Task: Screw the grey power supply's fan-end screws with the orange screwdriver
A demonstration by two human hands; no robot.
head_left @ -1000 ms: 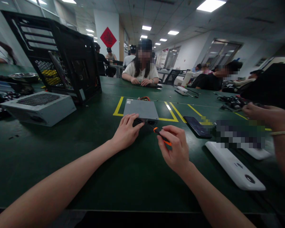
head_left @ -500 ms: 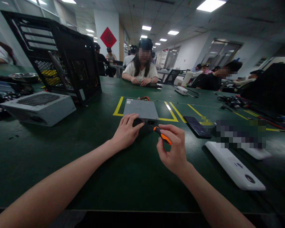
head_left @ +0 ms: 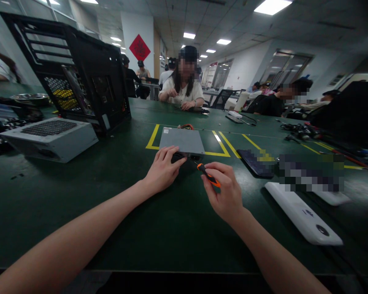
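Observation:
A flat grey computer power supply (head_left: 182,139) lies on the green table, with coloured wires (head_left: 186,127) at its far side. At its near left edge is my left hand (head_left: 163,169), fingers over the top and thumb along the near face, closed on it. Between the fingers and thumb of my right hand (head_left: 225,188) is an orange and black screwdriver (head_left: 211,178). Its thin shaft points up and left toward the near face of the power supply. I cannot tell whether the tip touches it.
To the left stand a black computer case (head_left: 101,81) and a second power supply (head_left: 58,139). Right of my hands lie a phone (head_left: 254,164) and a white power bank-like device (head_left: 303,214). Yellow tape (head_left: 221,143) marks the table (head_left: 159,237). Across it sits a person (head_left: 187,92).
The screwdriver handle has turned in my right hand, whose fingers have shifted slightly. My left hand and the power supply stay put. The person opposite has raised a hand.

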